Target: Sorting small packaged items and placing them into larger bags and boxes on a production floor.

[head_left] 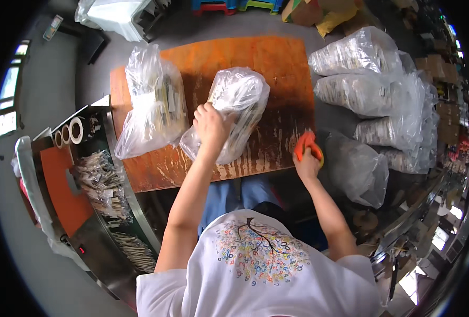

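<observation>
A clear plastic bag (240, 100) packed with thin, pale strip-like pieces lies slanted on the brown wooden table (276, 58). My left hand (212, 124) rests on its left side, fingers curled into the plastic. Out at the table's right front corner, my right hand (307, 162) is closed around an orange-red hand tool (307, 141) with a yellow rounded part; its exact kind is hard to make out. A second filled plastic bag (155, 105) lies to the left, close to the first, its loose plastic spread toward me.
Several filled clear bags (358, 95) stand in a row on the floor to the right, beside a crumpled plastic bag (356, 169). At left, a machine (68, 185) and a trough of loose strips (105, 185) border the table. Coloured stools (261, 5) stand beyond.
</observation>
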A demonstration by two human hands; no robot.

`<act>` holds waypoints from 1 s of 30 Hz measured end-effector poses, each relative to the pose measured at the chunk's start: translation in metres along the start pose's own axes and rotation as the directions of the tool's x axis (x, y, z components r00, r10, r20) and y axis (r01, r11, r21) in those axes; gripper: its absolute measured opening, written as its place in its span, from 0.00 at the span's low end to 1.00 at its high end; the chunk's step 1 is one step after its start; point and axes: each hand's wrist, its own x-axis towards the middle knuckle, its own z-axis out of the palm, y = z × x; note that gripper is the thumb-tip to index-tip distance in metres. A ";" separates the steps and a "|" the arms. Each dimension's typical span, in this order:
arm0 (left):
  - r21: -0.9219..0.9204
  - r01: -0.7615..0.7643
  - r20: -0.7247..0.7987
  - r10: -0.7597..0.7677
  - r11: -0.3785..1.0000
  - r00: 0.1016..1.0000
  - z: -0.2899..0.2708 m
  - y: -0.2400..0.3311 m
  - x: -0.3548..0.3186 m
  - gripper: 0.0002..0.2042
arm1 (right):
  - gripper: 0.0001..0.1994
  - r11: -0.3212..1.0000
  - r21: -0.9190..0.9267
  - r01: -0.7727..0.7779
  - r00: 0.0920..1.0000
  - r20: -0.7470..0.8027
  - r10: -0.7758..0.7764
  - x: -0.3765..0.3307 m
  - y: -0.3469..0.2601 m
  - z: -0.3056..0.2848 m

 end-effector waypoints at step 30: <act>-0.380 0.434 0.922 0.297 0.817 0.249 0.251 0.100 -0.168 0.28 | 0.25 0.200 0.974 -0.109 0.681 0.220 -0.698 0.011 0.298 -0.073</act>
